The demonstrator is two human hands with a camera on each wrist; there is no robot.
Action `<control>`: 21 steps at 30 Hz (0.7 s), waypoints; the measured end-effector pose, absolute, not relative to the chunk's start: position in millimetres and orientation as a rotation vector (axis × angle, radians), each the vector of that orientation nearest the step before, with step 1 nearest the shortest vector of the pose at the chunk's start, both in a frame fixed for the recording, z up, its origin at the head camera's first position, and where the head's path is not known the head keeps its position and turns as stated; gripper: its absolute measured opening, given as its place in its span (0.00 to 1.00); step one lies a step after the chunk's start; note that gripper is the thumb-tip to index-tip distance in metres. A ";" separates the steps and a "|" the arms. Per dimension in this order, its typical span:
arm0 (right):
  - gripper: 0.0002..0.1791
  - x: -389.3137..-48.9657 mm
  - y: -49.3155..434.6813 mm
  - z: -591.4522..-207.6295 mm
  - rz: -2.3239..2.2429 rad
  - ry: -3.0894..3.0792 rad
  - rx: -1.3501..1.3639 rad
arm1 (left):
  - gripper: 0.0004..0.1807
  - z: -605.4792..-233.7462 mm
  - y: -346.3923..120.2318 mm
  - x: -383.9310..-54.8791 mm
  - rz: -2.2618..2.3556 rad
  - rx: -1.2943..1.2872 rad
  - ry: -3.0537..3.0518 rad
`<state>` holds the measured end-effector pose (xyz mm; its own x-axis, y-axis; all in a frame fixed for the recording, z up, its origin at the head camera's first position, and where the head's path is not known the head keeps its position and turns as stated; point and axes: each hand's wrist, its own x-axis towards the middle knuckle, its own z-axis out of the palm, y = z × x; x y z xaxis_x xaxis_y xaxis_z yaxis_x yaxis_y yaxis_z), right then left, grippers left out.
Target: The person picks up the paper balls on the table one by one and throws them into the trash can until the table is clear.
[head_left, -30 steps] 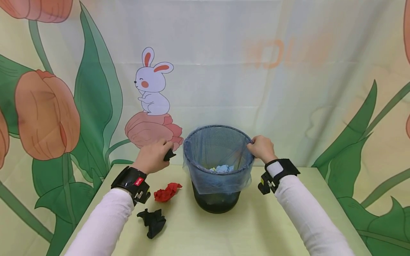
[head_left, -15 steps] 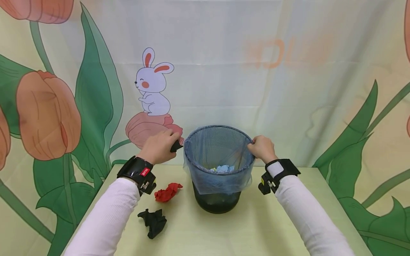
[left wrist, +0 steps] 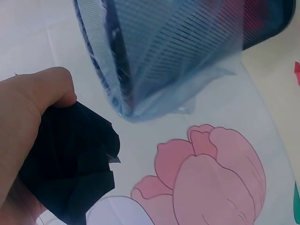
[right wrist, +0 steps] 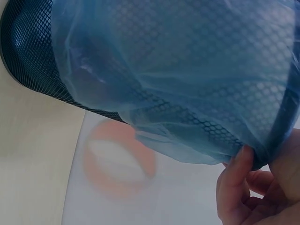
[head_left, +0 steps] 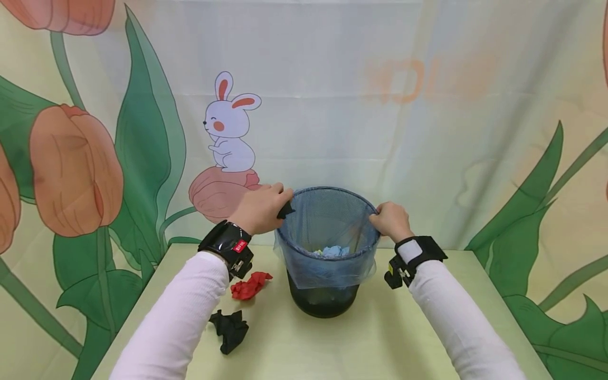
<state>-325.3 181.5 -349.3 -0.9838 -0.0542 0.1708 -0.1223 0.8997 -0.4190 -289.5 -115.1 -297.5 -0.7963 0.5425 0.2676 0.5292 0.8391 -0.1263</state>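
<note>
A black mesh wastebasket [head_left: 323, 302] stands on the table, lined with a translucent blue bag [head_left: 328, 274] folded over its rim. Crumpled light blue and yellow paper [head_left: 334, 251] lies inside it. My left hand [head_left: 263, 208] grips a crumpled piece of black paper [left wrist: 75, 159] at the basket's left rim, fingers curled round it. On the opposite side my right hand [head_left: 392, 220] pinches the rim and the bag's edge between thumb and fingers, as the right wrist view shows at the bag's fold [right wrist: 253, 150].
A crumpled red paper [head_left: 250, 285] and another crumpled black paper [head_left: 230, 331] lie on the pale table [head_left: 304, 353] left of the basket. Behind the table hangs a backdrop [head_left: 323, 121] printed with a rabbit and tulips.
My left hand has moved right and slightly up with the black paper, from beside the basket to its left rim. My right hand keeps its hold on the rim.
</note>
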 end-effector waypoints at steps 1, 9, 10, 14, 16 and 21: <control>0.21 -325.3 181.6 -349.1 0.654 -2.913 0.136 | 0.25 -297.2 -112.7 -289.7 0.078 -0.816 -2.727; 0.21 -326.3 182.1 -345.8 0.628 -2.938 0.135 | 0.25 -297.4 -97.0 -291.1 0.095 -0.858 -2.690; 0.21 -326.5 181.9 -345.5 0.627 -2.941 0.132 | 0.25 -296.7 -94.8 -291.2 0.093 -0.861 -2.689; 0.21 -327.2 181.6 -344.4 0.627 -2.958 0.124 | 0.25 -293.9 -86.4 -291.5 0.087 -0.888 -2.680; 0.21 -327.0 181.6 -343.5 0.632 -2.971 0.120 | 0.25 -292.6 -81.8 -291.6 0.084 -0.904 -2.672; 0.21 -325.4 181.0 -339.9 0.622 -2.995 0.122 | 0.23 -291.8 -70.6 -291.9 0.072 -0.934 -2.671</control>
